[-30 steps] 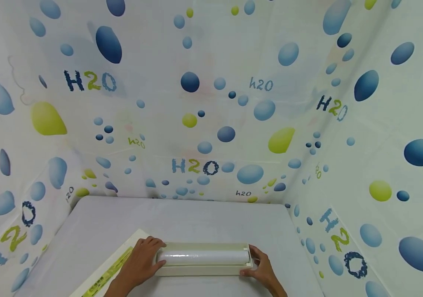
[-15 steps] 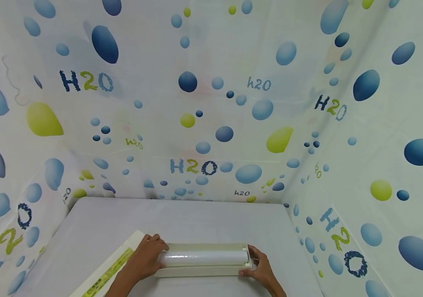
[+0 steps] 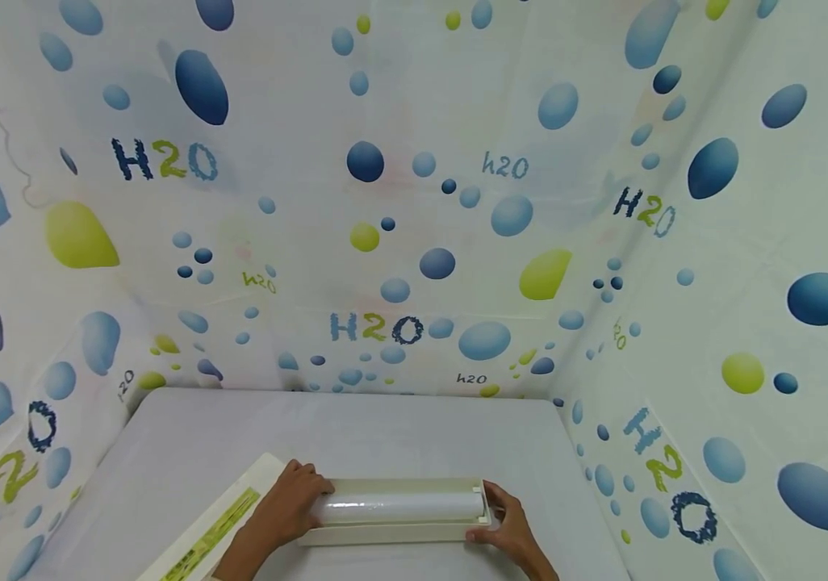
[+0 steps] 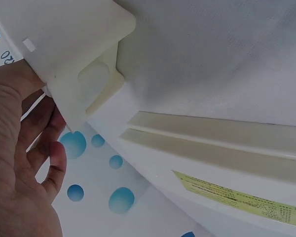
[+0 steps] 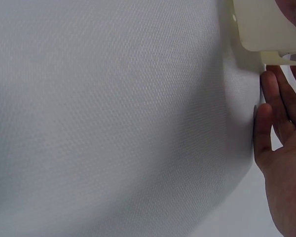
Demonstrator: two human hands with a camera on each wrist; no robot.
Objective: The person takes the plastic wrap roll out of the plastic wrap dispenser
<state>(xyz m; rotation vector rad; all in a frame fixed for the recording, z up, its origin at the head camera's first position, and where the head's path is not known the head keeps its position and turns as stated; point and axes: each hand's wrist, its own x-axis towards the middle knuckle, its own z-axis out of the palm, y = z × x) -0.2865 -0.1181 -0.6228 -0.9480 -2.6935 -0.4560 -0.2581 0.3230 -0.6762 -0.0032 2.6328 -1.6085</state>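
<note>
Reading the head view, I judged the work to be partway along: the plastic roll sat lengthwise inside the pale box, the top of that box was uncovered, and the long panel, which I took for its cover, lay apart to the left, slanting across the white table with its yellow-green label facing up. As far as I could make out, then, the roll was in and the panel was off; no length of film showed past the box walls, and whatever concerned the loose panel looked undone to me. The box was near the close edge of my picture, set crosswise between the two hands. On my feed both of its ends were taken. The left hand gripped the left end, with fingertips over the back corner; the left wrist view showed some fingers curled beside that end and the smallest one standing clear of it. The right hand held the right end, thumb against the front wall and fingers bent round toward the back. Neither hand was spread wide, each parted only enough to take in the box end. I could not tell how firmly they pressed, nor whether the underside of the box touched the table.
</note>
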